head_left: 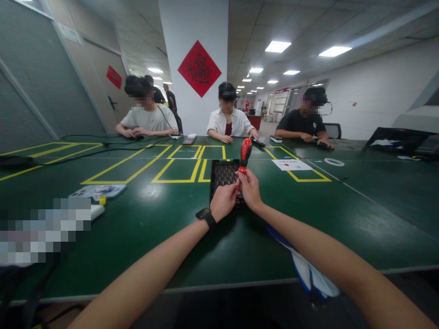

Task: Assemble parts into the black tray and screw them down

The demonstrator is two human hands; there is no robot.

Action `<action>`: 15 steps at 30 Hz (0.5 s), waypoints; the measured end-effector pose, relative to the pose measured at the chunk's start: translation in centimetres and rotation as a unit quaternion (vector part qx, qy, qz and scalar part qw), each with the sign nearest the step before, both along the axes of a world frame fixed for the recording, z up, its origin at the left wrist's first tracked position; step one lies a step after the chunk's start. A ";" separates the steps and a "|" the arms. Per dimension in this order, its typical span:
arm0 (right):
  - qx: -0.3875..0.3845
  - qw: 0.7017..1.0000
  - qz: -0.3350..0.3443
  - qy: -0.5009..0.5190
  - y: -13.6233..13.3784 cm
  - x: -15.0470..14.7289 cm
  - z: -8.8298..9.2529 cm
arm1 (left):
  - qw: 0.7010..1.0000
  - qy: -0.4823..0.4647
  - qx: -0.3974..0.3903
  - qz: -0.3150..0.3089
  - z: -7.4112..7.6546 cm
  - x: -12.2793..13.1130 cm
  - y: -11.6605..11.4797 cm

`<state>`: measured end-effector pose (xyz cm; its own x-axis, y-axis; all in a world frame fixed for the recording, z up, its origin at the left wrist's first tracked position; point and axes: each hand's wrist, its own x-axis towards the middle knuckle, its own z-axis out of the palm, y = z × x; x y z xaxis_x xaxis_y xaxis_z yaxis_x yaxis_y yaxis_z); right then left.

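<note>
A screwdriver (244, 155) with a red and black handle stands nearly upright, handle end up. My right hand (251, 189) is closed round its lower part, just below the handle. My left hand (223, 201), with a dark band on the wrist, meets the right hand, its fingertips pinched together. Whatever lies between those fingertips is hidden. Under and behind both hands is a black tray-like case (213, 176) with rows of small shiny pieces or slots inside, too small to name. The screwdriver's tip cannot be seen.
The green table (154, 228) carries yellow tape outlines. A printed sheet (291, 165) and a white ring (334, 162) lie to the right. On the left are a phone-like object (113, 190) and cables. Blue-white cloth (313, 272) hangs over the near edge. Three people sit opposite.
</note>
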<state>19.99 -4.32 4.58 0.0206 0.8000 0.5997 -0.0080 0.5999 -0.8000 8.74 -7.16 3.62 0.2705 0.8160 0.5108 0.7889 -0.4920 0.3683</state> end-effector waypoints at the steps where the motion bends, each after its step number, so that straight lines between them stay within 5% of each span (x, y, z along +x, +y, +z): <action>1: -0.001 1.000 0.001 -0.001 0.0 0.0 0.0 | 1.000 0.000 0.004 0.001 0.0 0.0 0.0; 15: 0.006 1.000 0.000 0.005 0.0 -0.2 0.0 | 1.000 -0.011 0.000 0.013 0.0 0.0 0.0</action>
<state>19.80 -4.30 4.56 0.0266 0.7927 0.6091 -0.0168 0.6095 -0.7926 8.73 -7.14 3.61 0.2376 0.8229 0.5161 0.7933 -0.4710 0.3859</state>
